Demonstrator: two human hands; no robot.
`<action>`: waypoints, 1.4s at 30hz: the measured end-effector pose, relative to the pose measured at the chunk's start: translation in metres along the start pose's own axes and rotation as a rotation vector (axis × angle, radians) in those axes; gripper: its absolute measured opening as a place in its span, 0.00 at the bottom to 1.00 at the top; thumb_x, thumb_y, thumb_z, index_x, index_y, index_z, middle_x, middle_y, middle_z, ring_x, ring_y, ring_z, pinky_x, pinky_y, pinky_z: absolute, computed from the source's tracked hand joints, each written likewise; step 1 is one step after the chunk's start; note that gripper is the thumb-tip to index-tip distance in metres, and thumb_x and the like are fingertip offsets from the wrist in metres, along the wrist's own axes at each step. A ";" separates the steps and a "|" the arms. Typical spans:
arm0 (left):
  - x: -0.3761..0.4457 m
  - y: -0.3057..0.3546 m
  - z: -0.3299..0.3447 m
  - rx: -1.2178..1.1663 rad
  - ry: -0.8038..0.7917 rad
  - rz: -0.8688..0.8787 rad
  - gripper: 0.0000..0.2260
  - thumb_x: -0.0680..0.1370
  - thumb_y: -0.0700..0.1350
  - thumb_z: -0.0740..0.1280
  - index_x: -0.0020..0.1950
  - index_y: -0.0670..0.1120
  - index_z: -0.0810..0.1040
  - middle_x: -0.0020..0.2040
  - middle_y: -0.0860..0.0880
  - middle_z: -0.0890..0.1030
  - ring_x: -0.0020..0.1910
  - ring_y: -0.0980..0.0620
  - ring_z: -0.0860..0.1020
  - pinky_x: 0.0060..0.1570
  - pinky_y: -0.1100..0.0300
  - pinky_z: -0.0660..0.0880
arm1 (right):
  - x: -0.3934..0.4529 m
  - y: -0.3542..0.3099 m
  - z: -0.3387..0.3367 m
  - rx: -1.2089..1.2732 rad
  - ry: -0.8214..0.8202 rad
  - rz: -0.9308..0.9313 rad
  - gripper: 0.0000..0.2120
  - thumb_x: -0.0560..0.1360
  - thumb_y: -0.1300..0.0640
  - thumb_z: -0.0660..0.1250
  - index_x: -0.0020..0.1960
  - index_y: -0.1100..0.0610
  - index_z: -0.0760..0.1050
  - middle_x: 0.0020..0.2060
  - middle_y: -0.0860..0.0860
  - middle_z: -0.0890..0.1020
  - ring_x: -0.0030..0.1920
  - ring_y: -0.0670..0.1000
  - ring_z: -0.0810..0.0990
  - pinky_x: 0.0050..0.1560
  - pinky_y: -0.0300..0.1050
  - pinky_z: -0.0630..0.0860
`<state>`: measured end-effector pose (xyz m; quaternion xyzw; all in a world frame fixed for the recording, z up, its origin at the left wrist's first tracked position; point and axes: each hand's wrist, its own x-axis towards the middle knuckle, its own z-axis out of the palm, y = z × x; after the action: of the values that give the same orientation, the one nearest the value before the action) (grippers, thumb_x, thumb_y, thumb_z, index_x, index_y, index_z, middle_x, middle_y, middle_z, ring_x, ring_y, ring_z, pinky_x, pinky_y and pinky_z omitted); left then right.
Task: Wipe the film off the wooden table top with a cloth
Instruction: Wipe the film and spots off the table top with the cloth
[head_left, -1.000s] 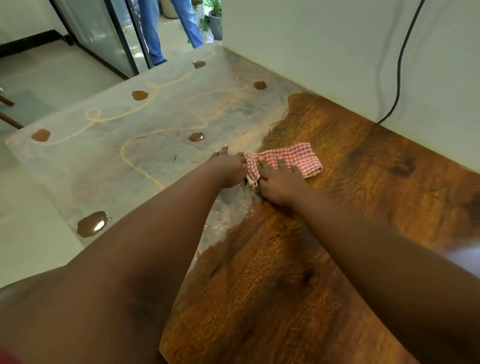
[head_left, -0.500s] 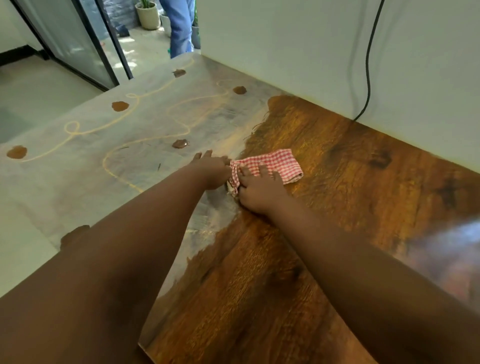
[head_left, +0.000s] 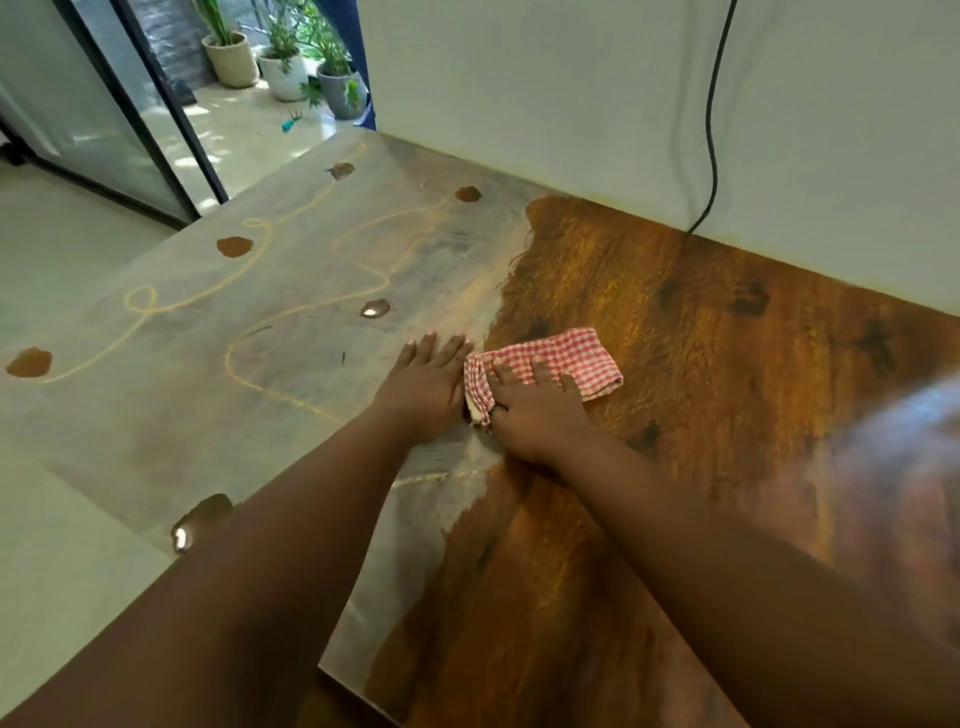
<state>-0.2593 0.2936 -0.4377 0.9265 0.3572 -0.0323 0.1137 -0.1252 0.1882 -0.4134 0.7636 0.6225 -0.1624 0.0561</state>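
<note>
The right hand (head_left: 537, 410) presses the checked cloth (head_left: 550, 364) flat mid-table beside the flat left hand (head_left: 426, 384), fingers straight; dragging through the 6 brown puddles (head_left: 376, 309) risks smearing the wiped table top (head_left: 701, 374)

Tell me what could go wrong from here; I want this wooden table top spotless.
1. The left hand rests flat on the grey film, so it may smear it or leave prints.
2. The red-and-white checked cloth under the right hand is bunched small; it may load up and drag residue onto the cleaned brown wood.
3. The glossy brown puddles could streak when wiped.
</note>
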 end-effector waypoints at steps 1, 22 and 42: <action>-0.001 -0.004 -0.001 -0.014 -0.008 0.021 0.25 0.83 0.55 0.45 0.79 0.51 0.47 0.79 0.51 0.49 0.77 0.47 0.44 0.74 0.52 0.40 | -0.006 -0.006 0.002 0.004 0.007 -0.003 0.27 0.80 0.44 0.48 0.77 0.45 0.47 0.78 0.46 0.49 0.76 0.61 0.46 0.70 0.66 0.43; -0.011 -0.028 0.002 -0.055 0.009 0.143 0.24 0.83 0.52 0.44 0.79 0.49 0.46 0.79 0.50 0.47 0.77 0.49 0.42 0.72 0.55 0.37 | -0.112 -0.057 0.032 0.016 -0.079 0.013 0.28 0.77 0.43 0.41 0.76 0.38 0.41 0.77 0.42 0.46 0.76 0.55 0.41 0.72 0.57 0.39; -0.010 -0.037 -0.002 -0.020 -0.009 0.232 0.25 0.83 0.52 0.44 0.79 0.47 0.47 0.79 0.48 0.48 0.77 0.46 0.44 0.74 0.51 0.42 | -0.142 -0.108 0.041 0.074 -0.089 0.153 0.25 0.79 0.42 0.43 0.75 0.36 0.40 0.77 0.42 0.48 0.76 0.56 0.41 0.71 0.60 0.40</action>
<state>-0.2912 0.3138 -0.4415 0.9603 0.2474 -0.0195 0.1273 -0.2623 0.0672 -0.3945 0.8023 0.5530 -0.2142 0.0677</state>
